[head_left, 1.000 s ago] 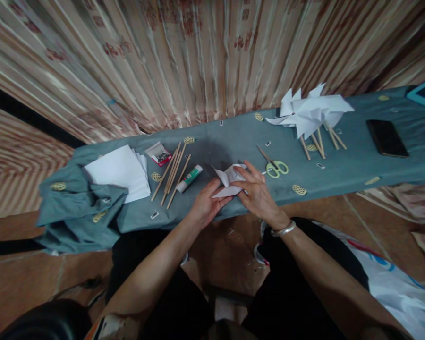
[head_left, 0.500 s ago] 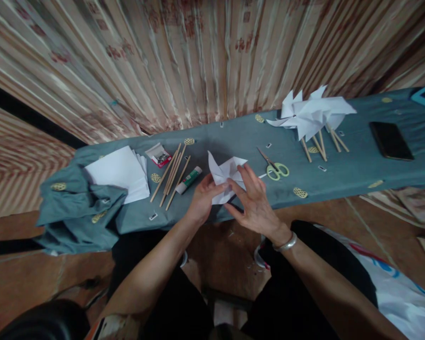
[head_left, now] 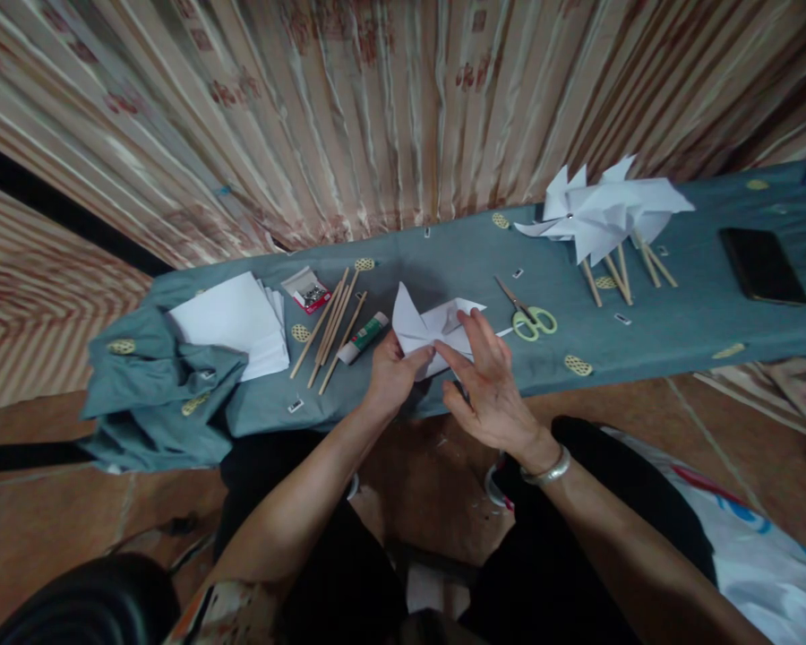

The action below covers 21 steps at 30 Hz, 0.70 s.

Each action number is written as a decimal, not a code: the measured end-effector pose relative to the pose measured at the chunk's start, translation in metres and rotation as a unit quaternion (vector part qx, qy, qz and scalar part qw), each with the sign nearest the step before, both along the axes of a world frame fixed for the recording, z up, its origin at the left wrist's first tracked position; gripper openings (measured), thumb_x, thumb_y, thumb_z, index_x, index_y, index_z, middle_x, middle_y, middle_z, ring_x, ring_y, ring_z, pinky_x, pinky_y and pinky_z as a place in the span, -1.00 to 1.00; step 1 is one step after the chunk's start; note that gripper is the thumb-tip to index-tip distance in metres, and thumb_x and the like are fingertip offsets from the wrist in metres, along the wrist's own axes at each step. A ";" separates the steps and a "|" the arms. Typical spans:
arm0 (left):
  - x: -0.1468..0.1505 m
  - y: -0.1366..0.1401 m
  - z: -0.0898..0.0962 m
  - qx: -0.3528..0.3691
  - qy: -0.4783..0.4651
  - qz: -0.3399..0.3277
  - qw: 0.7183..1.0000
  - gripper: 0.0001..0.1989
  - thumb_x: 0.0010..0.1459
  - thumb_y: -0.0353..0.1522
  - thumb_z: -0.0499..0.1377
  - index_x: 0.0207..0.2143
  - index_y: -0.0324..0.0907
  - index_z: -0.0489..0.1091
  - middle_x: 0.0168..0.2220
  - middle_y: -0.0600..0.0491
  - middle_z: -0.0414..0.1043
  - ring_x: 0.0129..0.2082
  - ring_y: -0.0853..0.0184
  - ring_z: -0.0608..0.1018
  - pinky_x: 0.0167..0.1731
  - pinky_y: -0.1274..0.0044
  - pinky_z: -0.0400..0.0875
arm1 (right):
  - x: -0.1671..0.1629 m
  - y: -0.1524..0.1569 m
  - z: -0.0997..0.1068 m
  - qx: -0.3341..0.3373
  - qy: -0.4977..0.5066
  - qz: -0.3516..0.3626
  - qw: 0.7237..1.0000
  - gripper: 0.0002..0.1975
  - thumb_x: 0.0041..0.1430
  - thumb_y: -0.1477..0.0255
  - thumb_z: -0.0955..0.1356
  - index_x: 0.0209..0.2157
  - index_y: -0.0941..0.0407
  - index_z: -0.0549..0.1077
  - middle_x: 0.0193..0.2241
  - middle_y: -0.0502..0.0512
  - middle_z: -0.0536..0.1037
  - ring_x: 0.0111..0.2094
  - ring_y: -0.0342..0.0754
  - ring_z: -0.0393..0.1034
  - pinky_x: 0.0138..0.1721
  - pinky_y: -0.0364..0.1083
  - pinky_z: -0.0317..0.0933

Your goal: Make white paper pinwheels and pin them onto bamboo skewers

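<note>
A white paper pinwheel (head_left: 416, 330) with folded blades is between my hands above the table's front edge. My left hand (head_left: 393, 376) is closed on its lower left side, the thumb pressed near its middle. My right hand (head_left: 493, 394) has its fingers spread; one fingertip touches the paper near the centre and others rest at the right-hand blade. Its thumb stands apart from the paper. Left of the pinwheel lies a green and white glue stick (head_left: 364, 338). Green-handled scissors (head_left: 534, 322) lie open to the right.
Several wooden sticks (head_left: 332, 327), a small red box of metal pins (head_left: 307, 290) and a stack of white paper (head_left: 235, 322) lie on the left. Finished-looking pinwheels on sticks (head_left: 608, 215) and a black phone (head_left: 762, 266) lie on the right. A curtain (head_left: 376, 116) hangs behind the cloth-covered table (head_left: 457, 237).
My right hand has shifted slightly right and down, its thumb now farther from the paper. The pinwheel is turned a little, and its right blade looks more raised. The view has shifted slightly.
</note>
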<state>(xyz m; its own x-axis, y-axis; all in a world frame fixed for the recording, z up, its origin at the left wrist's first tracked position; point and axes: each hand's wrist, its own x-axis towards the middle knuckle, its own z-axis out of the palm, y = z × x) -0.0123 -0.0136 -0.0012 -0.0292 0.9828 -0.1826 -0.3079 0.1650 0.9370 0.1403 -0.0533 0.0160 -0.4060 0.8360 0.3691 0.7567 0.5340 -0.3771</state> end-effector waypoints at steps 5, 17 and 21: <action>0.000 0.000 -0.004 0.000 0.004 0.001 1.000 -0.66 -0.18 -0.37 0.36 -0.26 -0.25 0.49 -0.29 0.03 0.58 -0.32 0.29 0.55 -0.18 0.46 0.40 | 0.001 0.000 0.002 0.007 0.004 0.005 1.000 -0.52 0.19 0.47 0.23 0.17 0.07 0.24 0.40 0.24 -0.14 0.40 0.25 -0.34 0.24 0.33 -0.11; 0.002 0.003 -0.002 -0.013 -0.024 0.015 1.000 -0.69 -0.23 -0.36 0.36 -0.33 -0.22 0.50 -0.35 0.06 0.58 -0.39 0.33 0.53 -0.25 0.48 0.41 | 0.003 0.000 0.007 0.054 0.023 -0.004 0.998 -0.51 0.22 0.43 0.25 0.19 0.01 0.22 0.39 0.17 -0.07 0.39 0.25 -0.22 0.23 0.32 -0.07; 0.002 0.005 0.002 -0.019 -0.044 0.024 0.999 -0.70 -0.26 -0.36 0.37 -0.37 -0.20 0.51 -0.36 0.06 0.60 -0.39 0.32 0.55 -0.25 0.48 0.42 | 0.016 0.005 0.014 0.089 0.058 -0.038 0.994 -0.54 0.25 0.39 0.25 0.19 -0.02 0.26 0.39 0.12 -0.05 0.38 0.24 -0.17 0.25 0.30 -0.07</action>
